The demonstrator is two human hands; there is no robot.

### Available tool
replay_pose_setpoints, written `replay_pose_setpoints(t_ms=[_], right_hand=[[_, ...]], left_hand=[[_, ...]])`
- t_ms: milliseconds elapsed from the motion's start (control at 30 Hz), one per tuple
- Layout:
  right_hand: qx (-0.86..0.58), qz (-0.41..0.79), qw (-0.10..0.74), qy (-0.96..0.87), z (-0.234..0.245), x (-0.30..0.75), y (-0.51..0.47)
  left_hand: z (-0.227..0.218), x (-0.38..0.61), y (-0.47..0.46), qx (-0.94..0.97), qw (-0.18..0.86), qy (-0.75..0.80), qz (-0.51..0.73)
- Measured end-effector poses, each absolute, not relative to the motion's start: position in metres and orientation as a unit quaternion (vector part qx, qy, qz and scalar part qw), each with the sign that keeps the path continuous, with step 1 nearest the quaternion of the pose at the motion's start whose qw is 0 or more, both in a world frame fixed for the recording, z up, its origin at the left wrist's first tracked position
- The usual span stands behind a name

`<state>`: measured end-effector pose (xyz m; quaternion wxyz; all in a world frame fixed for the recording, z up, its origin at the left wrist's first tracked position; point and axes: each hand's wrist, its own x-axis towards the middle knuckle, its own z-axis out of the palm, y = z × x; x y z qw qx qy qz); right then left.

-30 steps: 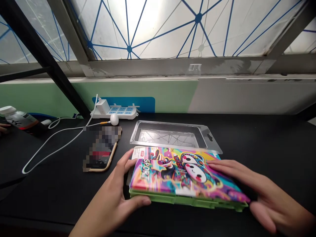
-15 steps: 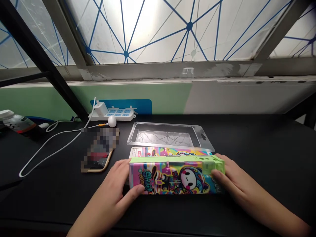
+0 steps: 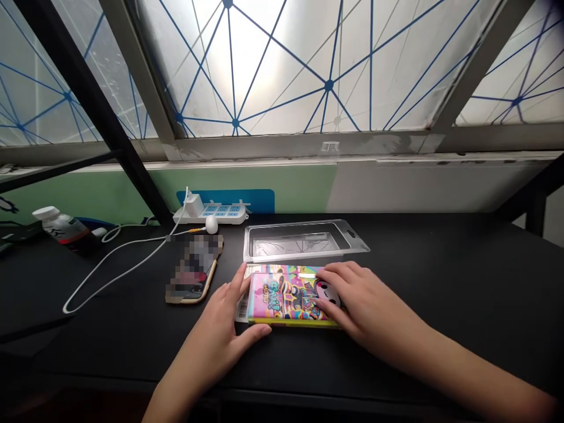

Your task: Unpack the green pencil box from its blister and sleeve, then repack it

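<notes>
A colourful cartoon-printed box with green edges (image 3: 286, 299) lies flat on the black table (image 3: 440, 282), resting on a matching printed card. My left hand (image 3: 224, 335) cups its left end, thumb along the front edge and fingers up the side. Lying on top of the box's right half is my right hand (image 3: 361, 305), fingers pressed flat over the print. A clear plastic blister tray (image 3: 304, 239) sits just behind the box, empty and facing up.
A phone (image 3: 191, 276) lies left of the box. Behind it are a white power strip (image 3: 211, 214) with a charger, and a white cable (image 3: 110, 261) looping left. A bottle (image 3: 66, 229) lies at far left. A window frame runs along the back.
The box was tipped up on its long edge half a second ago and now lies flat on the card. My right hand moved from its right end onto its top.
</notes>
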<state>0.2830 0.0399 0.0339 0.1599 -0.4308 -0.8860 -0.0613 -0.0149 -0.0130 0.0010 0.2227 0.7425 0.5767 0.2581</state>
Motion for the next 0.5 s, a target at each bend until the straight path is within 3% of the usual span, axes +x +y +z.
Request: replay_pose_setpoints(t_ms=[233,500], right_hand=[[-0.403,-0.045,0.156,-0.901,0.029,0.237,0.066],[-0.332,-0.212,0.313,-0.864,0.034,0.237,0.06]], left_hand=[[0.004,-0.015,-0.012,0.752,0.224,0.555,0.276],[0.016,-0.014,-0.012,0.751,0.241,0.554,0.267]])
